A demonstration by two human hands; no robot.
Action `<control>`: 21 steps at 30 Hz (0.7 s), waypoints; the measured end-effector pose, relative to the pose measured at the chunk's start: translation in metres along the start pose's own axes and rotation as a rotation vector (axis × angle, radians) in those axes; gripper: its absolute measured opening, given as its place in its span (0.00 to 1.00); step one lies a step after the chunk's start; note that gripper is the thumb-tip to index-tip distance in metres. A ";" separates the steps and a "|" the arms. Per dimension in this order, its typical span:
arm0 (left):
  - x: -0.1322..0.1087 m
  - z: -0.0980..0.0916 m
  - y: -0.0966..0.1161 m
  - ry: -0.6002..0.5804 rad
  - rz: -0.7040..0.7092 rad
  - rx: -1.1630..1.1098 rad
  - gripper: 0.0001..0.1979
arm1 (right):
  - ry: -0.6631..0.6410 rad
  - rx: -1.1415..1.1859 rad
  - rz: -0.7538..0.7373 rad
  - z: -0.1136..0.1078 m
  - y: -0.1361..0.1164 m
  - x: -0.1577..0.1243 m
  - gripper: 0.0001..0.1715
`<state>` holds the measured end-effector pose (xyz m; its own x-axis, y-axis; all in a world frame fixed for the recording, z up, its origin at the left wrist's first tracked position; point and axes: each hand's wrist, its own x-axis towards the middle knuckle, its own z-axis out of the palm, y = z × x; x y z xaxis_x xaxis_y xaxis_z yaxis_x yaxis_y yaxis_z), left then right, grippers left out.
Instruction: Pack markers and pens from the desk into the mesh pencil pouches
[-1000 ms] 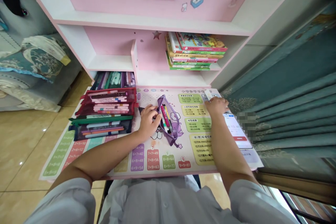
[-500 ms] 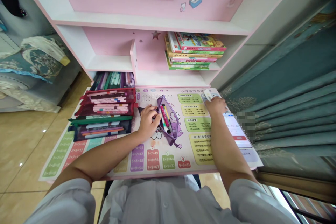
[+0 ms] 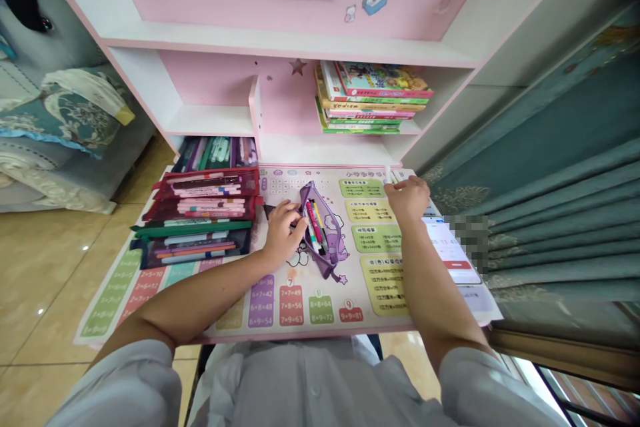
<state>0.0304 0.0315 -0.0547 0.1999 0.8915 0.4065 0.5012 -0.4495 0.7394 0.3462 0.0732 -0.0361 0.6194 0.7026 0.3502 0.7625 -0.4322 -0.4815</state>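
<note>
My left hand [image 3: 284, 232] grips the left edge of an open purple mesh pencil pouch [image 3: 333, 260], with its thumb at the opening. Inside the pouch lie several pens [image 3: 316, 223], with pink, green, black and white parts. Over at the right of the desk, my right hand [image 3: 409, 199] is closed around a slim white marker [image 3: 388, 175]. Only the marker's far end shows beyond the fingers; the rest is hidden. A phone [image 3: 453, 250] with a lit screen lies beside my right wrist.
Red, green and dark mesh pouches of markers [image 3: 213, 197] are stacked on the desk's left. Several books [image 3: 373, 103] fill part of the shelf [image 3: 325, 147] behind. A printed mat [image 3: 310, 330] covers the desk, and a curtain [image 3: 540, 213] hangs at the right.
My right hand has shifted slightly left and turned, and the white marker's end now points more toward the shelf. My left hand and the purple pouch stay in place.
</note>
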 end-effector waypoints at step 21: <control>0.000 -0.001 0.001 0.005 0.012 0.000 0.11 | -0.615 0.446 -0.597 -0.033 -0.090 -0.103 0.09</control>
<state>0.0302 0.0315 -0.0536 0.2015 0.8858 0.4180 0.4991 -0.4600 0.7344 0.2200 0.0216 -0.0023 -0.1505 0.9648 0.2155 0.7002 0.2580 -0.6657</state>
